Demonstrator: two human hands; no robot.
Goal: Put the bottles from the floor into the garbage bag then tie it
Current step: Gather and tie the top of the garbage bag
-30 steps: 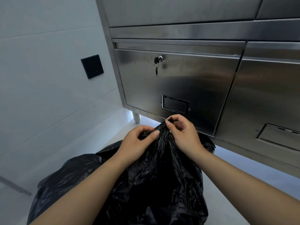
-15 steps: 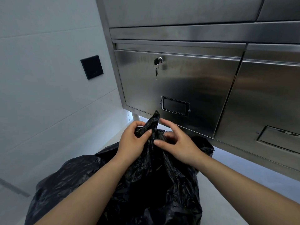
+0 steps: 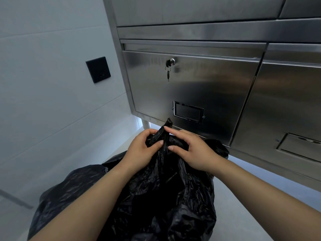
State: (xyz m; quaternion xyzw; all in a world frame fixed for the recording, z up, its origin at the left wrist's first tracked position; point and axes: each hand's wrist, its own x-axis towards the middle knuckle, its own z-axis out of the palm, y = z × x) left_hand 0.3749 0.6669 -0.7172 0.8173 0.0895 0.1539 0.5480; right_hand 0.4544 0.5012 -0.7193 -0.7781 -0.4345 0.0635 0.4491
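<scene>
A bulging black garbage bag (image 3: 166, 197) fills the lower middle of the head view, its top gathered into a twisted neck that sticks up between my hands. My left hand (image 3: 140, 150) grips the gathered plastic from the left, thumb and fingers curled round it. My right hand (image 3: 191, 150) holds the neck from the right, index finger stretched up along the tip and thumb pressing the plastic. No bottles are visible; the bag hides whatever is inside it.
A stainless steel cabinet (image 3: 199, 87) stands close behind the bag, with a key (image 3: 168, 73) hanging from its lock and a leg (image 3: 145, 123) below. A white tiled wall with a black switch plate (image 3: 98, 69) lies to the left. Pale floor (image 3: 260, 197) shows at right.
The bag's tip has come up out of my right hand and now sticks up between both hands. My right hand has shifted from pinching the top to holding the neck lower down.
</scene>
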